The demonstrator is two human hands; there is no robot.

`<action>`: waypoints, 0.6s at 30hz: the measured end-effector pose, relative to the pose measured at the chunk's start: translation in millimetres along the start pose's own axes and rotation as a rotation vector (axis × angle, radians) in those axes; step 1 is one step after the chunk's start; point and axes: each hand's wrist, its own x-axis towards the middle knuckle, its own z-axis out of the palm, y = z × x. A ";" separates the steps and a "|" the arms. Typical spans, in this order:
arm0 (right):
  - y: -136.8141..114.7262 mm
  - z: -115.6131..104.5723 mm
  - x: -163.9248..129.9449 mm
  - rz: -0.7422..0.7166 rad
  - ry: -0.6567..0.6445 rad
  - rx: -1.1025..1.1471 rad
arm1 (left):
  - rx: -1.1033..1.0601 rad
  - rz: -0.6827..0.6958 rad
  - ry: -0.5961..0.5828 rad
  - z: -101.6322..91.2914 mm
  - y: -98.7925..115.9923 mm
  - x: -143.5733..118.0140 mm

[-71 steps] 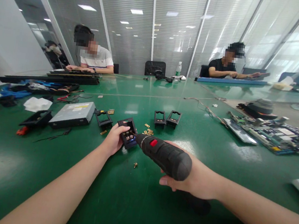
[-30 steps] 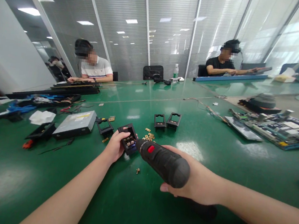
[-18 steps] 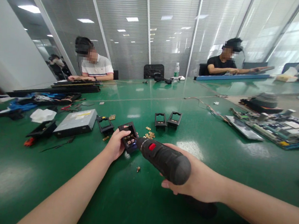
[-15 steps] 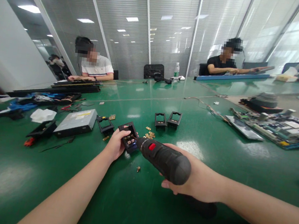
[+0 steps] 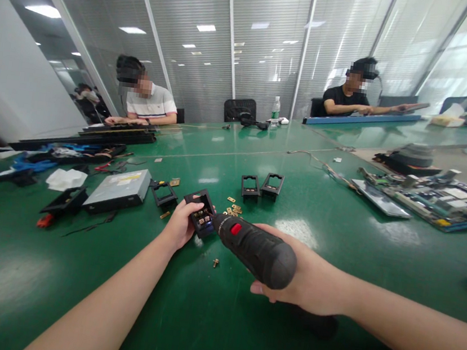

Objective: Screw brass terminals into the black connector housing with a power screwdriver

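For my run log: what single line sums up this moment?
left hand: holds black housing | right hand: grips electric screwdriver, tip at housing

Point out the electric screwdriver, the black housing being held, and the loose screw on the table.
electric screwdriver (image 5: 256, 250), head view, on its black barrel.
black housing (image 5: 201, 217), head view, on its open face.
loose screw (image 5: 215, 262), head view, on its body.

Table: green table (image 5: 215, 320), glossy.
Left: disc drive (image 5: 118, 188), white cloth (image 5: 65, 179).
Middle: two black frames (image 5: 261, 186), brass bits (image 5: 233, 207).
Right: circuit board (image 5: 434, 201).
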 end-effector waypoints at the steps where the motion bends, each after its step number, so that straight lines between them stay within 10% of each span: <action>1: 0.4 0.3 -0.1 0.001 0.007 -0.006 | 0.003 0.000 -0.003 -0.2 -0.1 0.0; 18: 0.9 -4.9 8.2 0.163 -0.173 0.097 | -0.013 -0.003 0.029 3.1 1.8 -1.4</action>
